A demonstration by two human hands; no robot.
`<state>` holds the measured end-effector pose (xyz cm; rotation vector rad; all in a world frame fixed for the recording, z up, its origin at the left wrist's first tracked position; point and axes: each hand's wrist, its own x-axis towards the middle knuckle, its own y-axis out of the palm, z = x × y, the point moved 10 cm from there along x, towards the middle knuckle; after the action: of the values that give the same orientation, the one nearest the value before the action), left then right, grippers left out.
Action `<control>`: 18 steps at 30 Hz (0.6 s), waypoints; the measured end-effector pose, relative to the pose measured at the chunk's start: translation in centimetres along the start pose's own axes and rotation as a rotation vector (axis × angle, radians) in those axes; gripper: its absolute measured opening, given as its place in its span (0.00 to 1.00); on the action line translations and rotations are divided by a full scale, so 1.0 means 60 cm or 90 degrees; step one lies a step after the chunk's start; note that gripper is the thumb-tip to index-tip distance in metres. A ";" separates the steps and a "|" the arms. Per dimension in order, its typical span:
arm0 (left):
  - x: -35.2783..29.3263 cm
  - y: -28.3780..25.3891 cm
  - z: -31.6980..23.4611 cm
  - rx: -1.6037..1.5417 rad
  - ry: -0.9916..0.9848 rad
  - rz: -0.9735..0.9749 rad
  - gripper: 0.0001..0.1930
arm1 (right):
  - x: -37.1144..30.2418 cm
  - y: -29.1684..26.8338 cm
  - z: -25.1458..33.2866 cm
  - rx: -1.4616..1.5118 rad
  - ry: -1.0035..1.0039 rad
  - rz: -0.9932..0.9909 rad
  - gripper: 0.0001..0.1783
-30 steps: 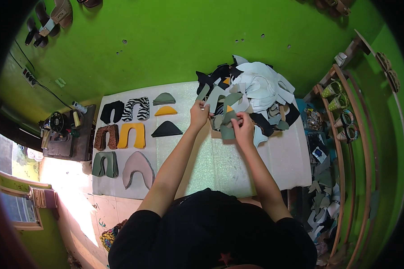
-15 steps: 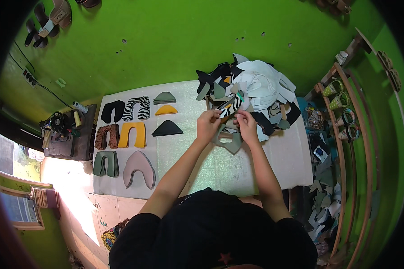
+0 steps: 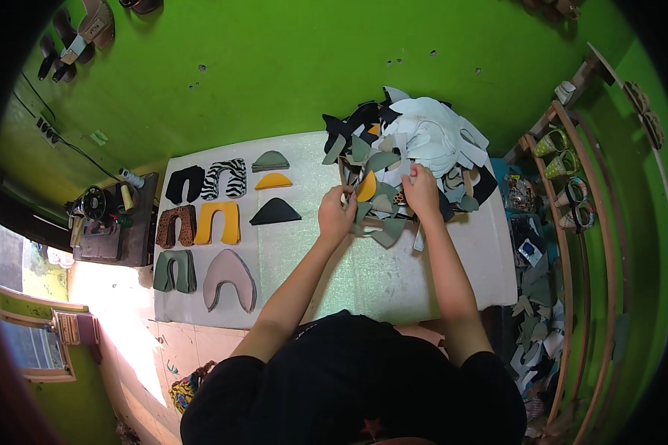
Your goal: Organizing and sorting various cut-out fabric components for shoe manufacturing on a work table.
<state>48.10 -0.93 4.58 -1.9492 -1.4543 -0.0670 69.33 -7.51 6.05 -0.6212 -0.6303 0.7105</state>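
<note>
A heap of cut material scraps (image 3: 430, 141), white, black, green and patterned, lies on the table's right half. My left hand (image 3: 337, 211) is at its near left side, fingers curled beside a yellow rounded piece (image 3: 366, 185); whatever they grip is hidden. My right hand (image 3: 421, 191) is over the middle of the heap, fingers closed near a green half-round piece (image 3: 384, 160); I cannot make out what is in them. Below the hands, grey-green offcuts (image 3: 387, 233) hang toward the bare tabletop.
On the left of the white table (image 3: 349, 285) stand sorted stacks: U-shaped zebra-print pieces (image 3: 225, 179), yellow U-shapes (image 3: 219, 223), a pink arch (image 3: 230, 280) and black half-rounds (image 3: 276, 211). A sewing machine (image 3: 100, 211) is beyond the left edge. A wooden rack (image 3: 571, 259) with sandals stands right.
The zebra-print strip has left my fingers. My hands have moved apart, the right one up and right over the heap. Yellow and green rounded pieces now show between them.
</note>
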 end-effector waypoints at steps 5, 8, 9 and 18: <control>0.007 -0.003 0.064 -0.121 -0.179 -0.039 0.10 | 0.022 0.017 0.011 -0.306 0.073 -0.012 0.16; 0.011 -0.005 0.086 -0.120 -0.196 -0.026 0.11 | 0.019 0.025 0.022 -0.307 0.014 -0.033 0.13; 0.013 0.001 0.093 -0.116 -0.221 0.008 0.12 | 0.020 0.025 0.022 -0.306 0.012 -0.032 0.13; 0.079 0.039 0.104 0.047 -0.176 0.145 0.12 | 0.065 -0.052 -0.045 0.333 0.094 -0.152 0.12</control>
<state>49.66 6.12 0.74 -2.1115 -1.3697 0.3666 74.77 -7.29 7.68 -0.1084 -0.3511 0.5665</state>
